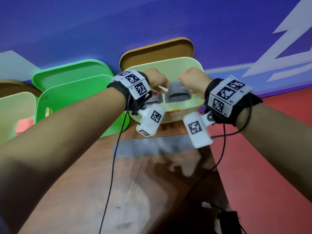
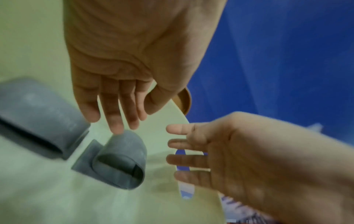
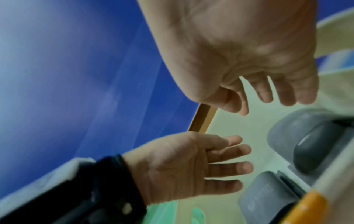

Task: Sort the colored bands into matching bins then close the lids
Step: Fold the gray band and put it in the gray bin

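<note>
Left wrist view. Left hand with straight fingers above a looped grey band lying inside the cream bin; a second grey band lies beside it. Right hand, fingers spread, reaches in from the right.

left hand: fingers loose (empty) | right hand: same

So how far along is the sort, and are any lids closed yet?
Looks done: two grey bands lie in the cream bin, and something pink sits in the cream bin at far left.
In hand: nothing; the left hand and right hand hover open over the grey bands.
Left: the brown lid and the green bin's lid stand open. Whether loose bands remain is out of view.
</note>
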Action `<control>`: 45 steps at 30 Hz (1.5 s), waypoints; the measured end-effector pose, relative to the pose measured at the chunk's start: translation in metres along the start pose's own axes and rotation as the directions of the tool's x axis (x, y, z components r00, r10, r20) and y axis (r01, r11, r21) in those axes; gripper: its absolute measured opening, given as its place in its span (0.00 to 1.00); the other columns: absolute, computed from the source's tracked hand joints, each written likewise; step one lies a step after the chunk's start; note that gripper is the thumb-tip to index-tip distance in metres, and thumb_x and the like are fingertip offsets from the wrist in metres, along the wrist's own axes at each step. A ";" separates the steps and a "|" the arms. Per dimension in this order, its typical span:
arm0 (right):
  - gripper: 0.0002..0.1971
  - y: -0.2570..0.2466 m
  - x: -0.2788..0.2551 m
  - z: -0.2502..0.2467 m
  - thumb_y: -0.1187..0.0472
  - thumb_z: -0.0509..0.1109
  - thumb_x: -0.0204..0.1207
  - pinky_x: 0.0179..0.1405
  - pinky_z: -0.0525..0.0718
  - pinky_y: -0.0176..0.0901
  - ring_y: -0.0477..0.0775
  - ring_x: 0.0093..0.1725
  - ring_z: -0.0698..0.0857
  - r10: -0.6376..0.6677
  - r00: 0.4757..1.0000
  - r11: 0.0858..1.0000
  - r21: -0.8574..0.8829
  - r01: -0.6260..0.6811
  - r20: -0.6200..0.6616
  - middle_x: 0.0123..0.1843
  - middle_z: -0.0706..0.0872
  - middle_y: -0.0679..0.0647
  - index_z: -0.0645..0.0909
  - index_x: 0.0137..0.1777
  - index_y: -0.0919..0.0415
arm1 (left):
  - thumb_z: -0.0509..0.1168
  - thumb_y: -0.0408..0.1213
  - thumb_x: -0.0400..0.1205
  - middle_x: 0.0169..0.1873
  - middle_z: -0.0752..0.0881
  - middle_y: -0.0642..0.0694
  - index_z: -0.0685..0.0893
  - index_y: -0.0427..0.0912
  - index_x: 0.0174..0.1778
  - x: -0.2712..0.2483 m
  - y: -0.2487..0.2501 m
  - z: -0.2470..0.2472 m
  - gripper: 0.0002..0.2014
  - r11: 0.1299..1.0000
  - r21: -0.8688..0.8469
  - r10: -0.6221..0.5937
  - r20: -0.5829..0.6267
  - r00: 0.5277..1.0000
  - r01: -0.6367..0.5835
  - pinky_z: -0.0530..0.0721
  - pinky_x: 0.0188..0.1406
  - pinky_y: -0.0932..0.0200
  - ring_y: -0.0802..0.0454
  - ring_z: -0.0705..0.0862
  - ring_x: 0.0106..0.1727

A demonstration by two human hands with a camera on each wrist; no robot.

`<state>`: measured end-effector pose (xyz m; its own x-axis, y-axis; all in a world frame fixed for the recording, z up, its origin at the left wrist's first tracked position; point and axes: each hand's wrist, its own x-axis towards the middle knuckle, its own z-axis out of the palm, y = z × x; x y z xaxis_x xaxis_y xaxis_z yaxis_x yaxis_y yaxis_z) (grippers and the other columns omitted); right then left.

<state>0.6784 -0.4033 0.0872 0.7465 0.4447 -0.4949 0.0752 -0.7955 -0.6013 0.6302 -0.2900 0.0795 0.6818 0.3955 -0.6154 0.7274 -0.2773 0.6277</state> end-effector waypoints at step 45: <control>0.24 0.143 -0.076 0.132 0.65 0.69 0.75 0.69 0.69 0.51 0.62 0.70 0.69 -0.517 0.844 0.678 -0.531 0.508 0.147 0.71 0.70 0.60 0.70 0.71 0.64 | 0.70 0.24 0.73 0.64 0.71 0.32 0.73 0.32 0.67 -0.109 -0.260 0.050 0.25 0.941 0.325 0.239 -0.459 0.856 -0.088 0.73 0.64 0.49 0.34 0.75 0.63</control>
<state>0.5446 -0.4966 -0.0441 0.4940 0.8464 -0.1989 0.7812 -0.5325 -0.3257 0.3710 -0.3051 -0.0409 0.7213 0.6745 -0.1576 0.6501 -0.5807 0.4900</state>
